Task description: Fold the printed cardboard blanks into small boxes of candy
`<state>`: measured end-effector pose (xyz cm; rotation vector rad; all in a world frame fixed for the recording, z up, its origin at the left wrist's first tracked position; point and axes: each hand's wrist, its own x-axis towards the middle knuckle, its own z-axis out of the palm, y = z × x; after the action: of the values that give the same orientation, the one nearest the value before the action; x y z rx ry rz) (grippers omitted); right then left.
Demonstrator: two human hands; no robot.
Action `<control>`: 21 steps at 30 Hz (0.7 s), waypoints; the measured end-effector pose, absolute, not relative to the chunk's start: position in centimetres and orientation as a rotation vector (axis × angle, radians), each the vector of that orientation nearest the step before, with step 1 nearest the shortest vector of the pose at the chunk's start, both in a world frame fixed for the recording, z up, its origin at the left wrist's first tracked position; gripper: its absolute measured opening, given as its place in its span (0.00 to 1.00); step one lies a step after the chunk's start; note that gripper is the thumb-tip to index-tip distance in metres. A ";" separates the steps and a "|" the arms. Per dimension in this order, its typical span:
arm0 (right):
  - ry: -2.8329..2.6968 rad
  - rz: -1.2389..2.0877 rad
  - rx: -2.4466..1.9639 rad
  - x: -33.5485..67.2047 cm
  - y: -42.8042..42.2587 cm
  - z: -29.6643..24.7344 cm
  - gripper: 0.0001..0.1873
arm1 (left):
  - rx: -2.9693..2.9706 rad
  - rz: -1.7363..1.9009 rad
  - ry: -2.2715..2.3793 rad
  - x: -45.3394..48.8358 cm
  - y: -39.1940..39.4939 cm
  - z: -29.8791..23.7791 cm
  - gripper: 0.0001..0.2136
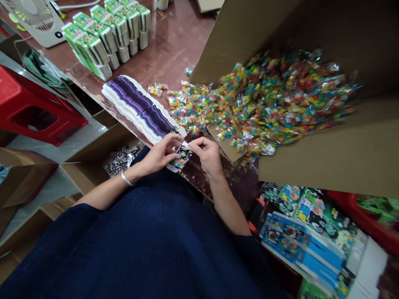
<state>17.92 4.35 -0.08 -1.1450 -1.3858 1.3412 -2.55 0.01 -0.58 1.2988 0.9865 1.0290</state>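
A small printed candy box (182,158), dark with colourful pictures, is between my hands at the table's front edge. My left hand (162,154) grips it from the left, fingers behind and thumb on its near face. At the box's top, beside a white flap, my right hand (207,153) has thumb and forefinger pinched together. Whether that pinch holds the flap is too small to tell. A long row of overlapping flat purple-and-white box blanks (140,108) lies just beyond my left hand. Clear packets of coloured candies (193,106) spread over the table beyond my right hand.
A large cardboard carton (324,153) lies on its side at right, spilling candy packets. Green box stacks (109,37) and a fan (37,18) stand at back left. An open carton (90,168) holding filled small boxes is below left, near a red stool (31,108).
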 end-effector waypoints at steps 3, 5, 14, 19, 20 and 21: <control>-1.480 1.213 -1.151 17.8 4.0 -0.1 0.14 | 1.296 1.018 1.009 -2.7 -0.1 -0.5 0.26; -1.558 1.059 -1.106 17.7 3.4 -0.3 0.13 | 1.289 1.027 1.011 -2.6 -0.1 -0.4 0.25; -1.680 1.054 -1.089 19.1 3.2 -2.2 0.13 | 1.212 0.995 1.015 -2.3 0.1 -0.4 0.10; -1.709 0.675 -1.527 20.6 8.9 -4.0 0.16 | 1.279 0.965 1.162 -2.6 0.6 -1.1 0.15; -1.746 0.618 -1.590 20.5 9.8 -4.4 0.16 | 1.247 0.944 1.169 -2.6 0.7 -1.3 0.16; -1.779 0.575 -1.634 20.2 10.7 -4.9 0.17 | 1.198 0.919 1.165 -2.6 0.8 -1.4 0.17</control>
<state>20.23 10.66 -4.85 -1.6341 -1.7787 0.5745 -2.57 0.76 -1.37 1.1976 1.1648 0.9191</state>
